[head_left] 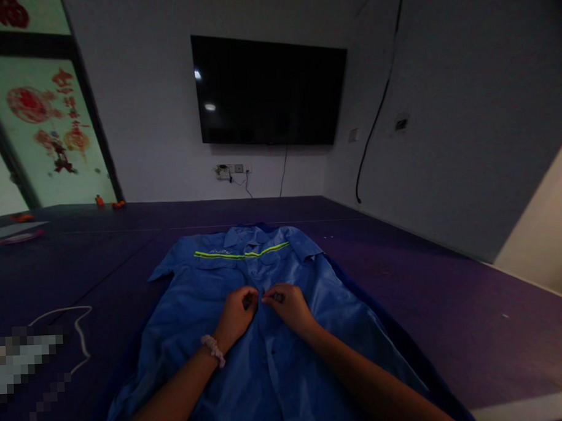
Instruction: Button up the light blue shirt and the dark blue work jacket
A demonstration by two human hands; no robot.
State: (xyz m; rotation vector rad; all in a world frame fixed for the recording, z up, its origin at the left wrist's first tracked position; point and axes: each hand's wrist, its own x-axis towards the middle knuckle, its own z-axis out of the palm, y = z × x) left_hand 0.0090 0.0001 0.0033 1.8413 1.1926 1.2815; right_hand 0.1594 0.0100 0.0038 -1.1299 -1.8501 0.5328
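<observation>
A blue short-sleeved shirt (196, 311) lies spread out front side up, its collar away from me and a yellow-green stripe across the chest. My left hand (238, 310) is closed in a pinch at the shirt's front opening, to the left of the placket. Just across from it, my right hand (287, 305) also pinches the placket edge, thumb and finger together. The fingertips of both hands nearly meet. Whatever small button sits between them is too small to make out. A scrunchie (213, 350) circles my left wrist.
Darker blue cloth (391, 329) shows beneath the shirt on the purple floor (379, 262). A white cord (80, 334) lies at left by a blurred-out object. A television (270, 91) hangs on the far wall; a black cable (374, 121) dangles at right.
</observation>
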